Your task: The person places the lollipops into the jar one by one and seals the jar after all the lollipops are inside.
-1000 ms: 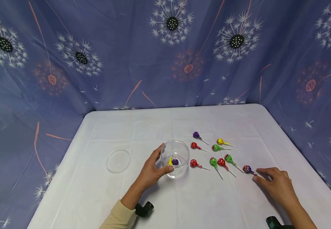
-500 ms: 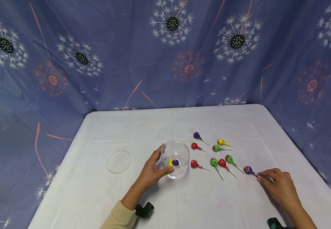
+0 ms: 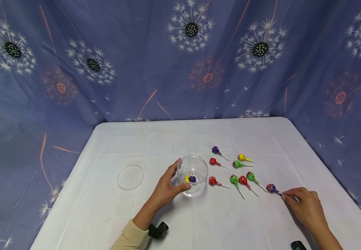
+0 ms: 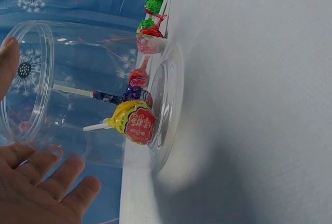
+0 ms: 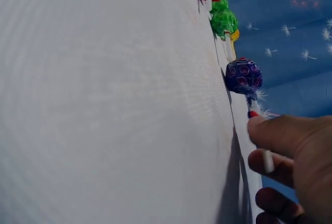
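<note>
In the head view my left hand (image 3: pixel 166 190) holds a clear plastic jar (image 3: pixel 203 173) by its side, thumb in front and fingers behind. A yellow lollipop (image 4: pixel 134 121) and a purple lollipop (image 4: pixel 136 95) lean inside it at the bottom, sticks toward the mouth. At the right of the table my right hand (image 3: pixel 306 207) pinches the stick of another purple lollipop (image 3: pixel 271 188) between thumb and index finger. That lollipop's round head appears close to the tablecloth, and the stick's end sticks out behind the fingers in the right wrist view.
Between the hands lie several red, green, yellow and purple lollipops, among them a green lollipop (image 3: pixel 250 176) nearest the pinched one. A clear round lid (image 3: pixel 130 177) lies flat left of the jar. A patterned blue curtain (image 3: pixel 136 69) hangs behind the white-covered table (image 3: pixel 83 208).
The right thumb and index finger have come together on the purple lollipop's stick, after resting loosely beside it. The left hand and jar keep their place; the head view has tilted slightly.
</note>
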{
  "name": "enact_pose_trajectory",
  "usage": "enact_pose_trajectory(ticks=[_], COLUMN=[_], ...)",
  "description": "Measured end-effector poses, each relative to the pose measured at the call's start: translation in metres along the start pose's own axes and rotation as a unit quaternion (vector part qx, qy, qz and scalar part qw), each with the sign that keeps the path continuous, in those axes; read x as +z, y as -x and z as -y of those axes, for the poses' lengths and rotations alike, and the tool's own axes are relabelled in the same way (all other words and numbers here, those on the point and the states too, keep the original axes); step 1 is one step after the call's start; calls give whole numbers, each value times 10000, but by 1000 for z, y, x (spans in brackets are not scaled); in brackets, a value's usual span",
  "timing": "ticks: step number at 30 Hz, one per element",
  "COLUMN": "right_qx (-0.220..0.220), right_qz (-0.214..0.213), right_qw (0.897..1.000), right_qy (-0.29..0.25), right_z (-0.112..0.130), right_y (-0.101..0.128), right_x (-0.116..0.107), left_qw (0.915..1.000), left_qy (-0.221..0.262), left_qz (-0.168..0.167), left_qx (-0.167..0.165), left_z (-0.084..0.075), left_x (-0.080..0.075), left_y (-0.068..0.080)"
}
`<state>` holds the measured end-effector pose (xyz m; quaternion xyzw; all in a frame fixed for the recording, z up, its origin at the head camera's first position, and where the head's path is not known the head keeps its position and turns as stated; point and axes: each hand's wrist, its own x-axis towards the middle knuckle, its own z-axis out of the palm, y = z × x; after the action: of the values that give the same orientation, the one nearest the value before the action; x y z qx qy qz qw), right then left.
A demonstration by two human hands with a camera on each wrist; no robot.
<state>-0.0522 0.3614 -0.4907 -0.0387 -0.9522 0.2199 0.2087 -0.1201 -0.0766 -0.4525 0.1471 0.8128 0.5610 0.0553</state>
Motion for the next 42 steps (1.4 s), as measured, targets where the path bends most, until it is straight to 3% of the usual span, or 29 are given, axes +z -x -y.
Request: enact_pose_trajectory(ticks=[6,13,22,33,42], right_qx=[-174,-188,-80,-389,-1093], right_qz=[-451,-593,-587,-371,-218], right_qw=[9981,9965,9943,9863,9665], right_qy=[-392,-554,-885,-1562,-2312], right_z=[5,23,74,138,185], right_y=[-1,-10,-32,-55,-69], right_x=[-5,-12,-15,-15,-5], left_qw=[10000,9999,9999,9999,9997], left_qy=[-72,-93,-130,-158,-222], left_qz=[-6,-12,9,19,-12], left_qx=[50,63,53,54,92], left_z=[-1,-2,-1,-4,-3], left_x=[0,0,-1,-1,-1], left_y=[0,1,1,0,0])
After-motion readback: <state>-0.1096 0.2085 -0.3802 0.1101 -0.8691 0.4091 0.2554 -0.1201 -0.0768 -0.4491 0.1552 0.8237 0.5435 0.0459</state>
